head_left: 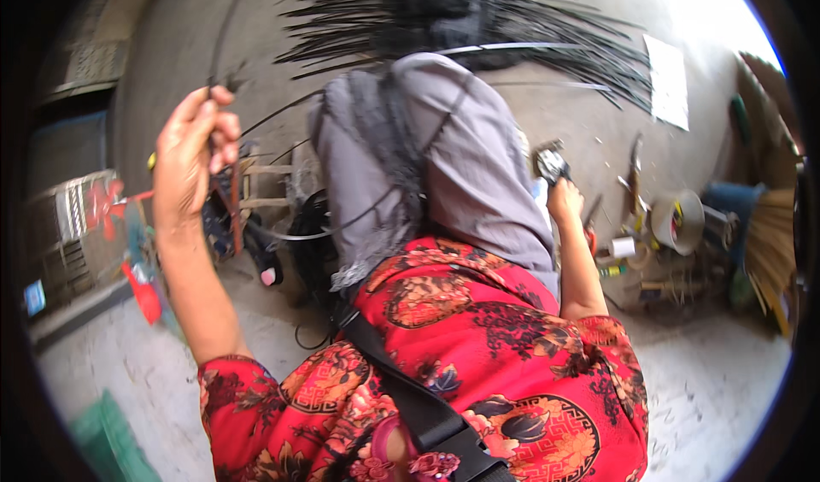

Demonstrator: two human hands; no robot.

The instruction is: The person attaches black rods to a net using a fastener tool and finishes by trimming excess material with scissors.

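The grey concrete floor (175, 33) underlies the work area. The thin dark strip (219, 46) is at the left hand (192, 140), whose grip is pinched narrow on it; its long axis runs from the fingertips away from the body. The right hand (565, 202), farther from the strip, is beyond the grey-trousered legs (470, 132), at a black-and-silver object (553, 166); whether its grip is closed cannot be told. Ahead lies a bundle of dark strips (547, 38), with a white sheet (668, 85) at its right end.

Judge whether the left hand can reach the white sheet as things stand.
Probably not: the left hand pinches a thin dark strip, and both knees lie between that hand and the white sheet.
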